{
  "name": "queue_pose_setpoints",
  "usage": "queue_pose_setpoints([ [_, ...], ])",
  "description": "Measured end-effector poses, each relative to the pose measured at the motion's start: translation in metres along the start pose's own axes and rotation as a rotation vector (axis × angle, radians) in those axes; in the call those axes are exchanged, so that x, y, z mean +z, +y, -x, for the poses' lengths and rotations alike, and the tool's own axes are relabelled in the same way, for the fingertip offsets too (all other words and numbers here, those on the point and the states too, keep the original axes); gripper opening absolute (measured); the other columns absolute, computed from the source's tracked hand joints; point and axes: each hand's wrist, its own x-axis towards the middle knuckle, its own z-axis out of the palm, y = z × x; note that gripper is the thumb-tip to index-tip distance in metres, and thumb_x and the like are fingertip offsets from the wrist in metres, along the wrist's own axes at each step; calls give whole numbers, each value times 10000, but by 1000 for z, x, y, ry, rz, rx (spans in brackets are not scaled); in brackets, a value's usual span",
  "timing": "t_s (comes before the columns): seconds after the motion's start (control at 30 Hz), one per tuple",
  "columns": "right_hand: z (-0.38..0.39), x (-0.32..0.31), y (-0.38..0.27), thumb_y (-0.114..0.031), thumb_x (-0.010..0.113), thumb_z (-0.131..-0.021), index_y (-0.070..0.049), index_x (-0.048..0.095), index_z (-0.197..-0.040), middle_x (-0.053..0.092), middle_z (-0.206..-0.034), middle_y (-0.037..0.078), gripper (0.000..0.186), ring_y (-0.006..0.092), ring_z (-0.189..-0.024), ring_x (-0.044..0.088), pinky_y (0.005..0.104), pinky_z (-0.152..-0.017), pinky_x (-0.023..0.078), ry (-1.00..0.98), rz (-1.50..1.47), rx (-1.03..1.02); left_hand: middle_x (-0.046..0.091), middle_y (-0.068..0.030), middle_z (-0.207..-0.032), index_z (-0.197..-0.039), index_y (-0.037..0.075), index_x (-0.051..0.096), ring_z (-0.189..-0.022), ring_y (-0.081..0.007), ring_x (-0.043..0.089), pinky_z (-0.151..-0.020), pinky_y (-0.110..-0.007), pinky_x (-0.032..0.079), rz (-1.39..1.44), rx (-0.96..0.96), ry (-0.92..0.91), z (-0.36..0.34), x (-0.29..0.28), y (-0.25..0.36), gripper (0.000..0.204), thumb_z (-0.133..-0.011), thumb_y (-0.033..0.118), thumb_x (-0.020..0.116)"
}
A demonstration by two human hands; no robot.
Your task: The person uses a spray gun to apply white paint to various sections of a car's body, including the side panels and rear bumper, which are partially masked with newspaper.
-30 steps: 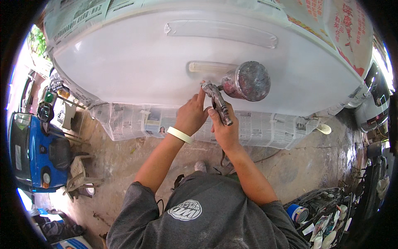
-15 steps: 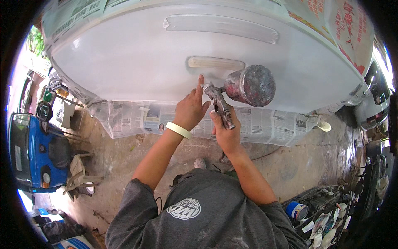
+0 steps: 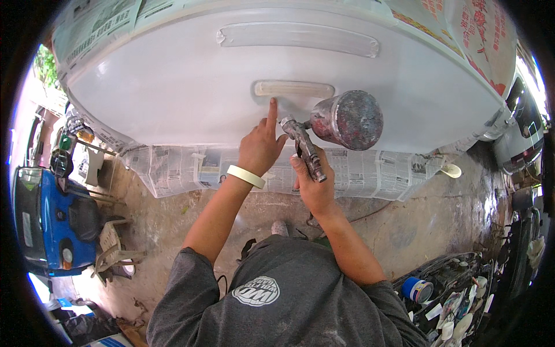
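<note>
My right hand (image 3: 315, 182) is wrapped round the handle of a paint-smeared spray gun (image 3: 303, 144), whose round metal cup (image 3: 350, 120) stands to the right. The gun's nozzle faces a white vehicle panel (image 3: 173, 95). My left hand (image 3: 260, 144) is empty, with its index finger stretched out and its thumb apart. That fingertip is at the lower edge of a narrow taped strip (image 3: 295, 89); whether it touches the panel I cannot tell. A cream ring (image 3: 245, 176), like a roll of masking tape, circles my left wrist.
A longer taped strip (image 3: 298, 39) lies higher on the panel. Newspaper masking (image 3: 358, 173) hangs along its lower edge. To the left stand a blue vehicle (image 3: 58, 220) and a wooden stool (image 3: 113, 248). A blue-and-white can (image 3: 417, 289) and assorted clutter are at lower right.
My left index fingertip has moved up to the lower edge of the narrow taped strip. The spray gun stays in my right hand, and the view has shifted slightly.
</note>
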Motion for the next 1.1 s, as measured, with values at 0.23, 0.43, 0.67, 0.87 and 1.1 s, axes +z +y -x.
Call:
queue_pose_setpoints([
  [0.23, 1, -1, 1, -281, 668, -945, -15, 541, -1217, 601, -761, 26, 401, 93, -534, 544, 263, -474, 444, 8, -17, -1, 633, -210, -1110, -1562, 100, 50, -899, -375, 672, -700, -451, 570, 13, -21, -10, -3, -4, 4, 973, -851, 263, 694],
  [0.43, 1, -1, 3, -274, 671, -944, -12, 542, -1216, 596, -751, 25, 399, 90, -539, 544, 258, -478, 441, 5, -2, -1, 627, -198, -1076, -1563, 107, 53, -890, -371, 668, -702, -455, 565, -35, -40, -26, -5, -4, 8, 971, -849, 256, 694],
  [0.67, 2, -3, 7, -256, 671, -946, -3, 541, -1210, 588, -751, 17, 388, 80, -537, 525, 254, -482, 426, 7, -36, -23, 624, -187, -1066, -1563, 117, 73, -875, -362, 666, -693, -454, 562, -5, 20, 29, 0, -3, 6, 958, -853, 265, 697],
  [0.87, 3, -5, 5, -262, 668, -949, 0, 542, -1212, 582, -753, 14, 392, 75, -549, 521, 251, -497, 429, 8, -22, -19, 626, -179, -1070, -1561, 99, 71, -878, -356, 668, -691, -450, 564, -49, -7, 1, -2, -8, 11, 963, -850, 267, 700],
  [1.1, 4, -6, 1, -273, 666, -949, -1, 545, -1211, 590, -774, 24, 397, 79, -556, 528, 252, -504, 437, -11, -21, 6, 628, -184, -1077, -1556, 94, 103, -886, -358, 668, -692, -453, 563, -55, -11, 28, -5, -3, 5, 941, -847, 265, 697],
])
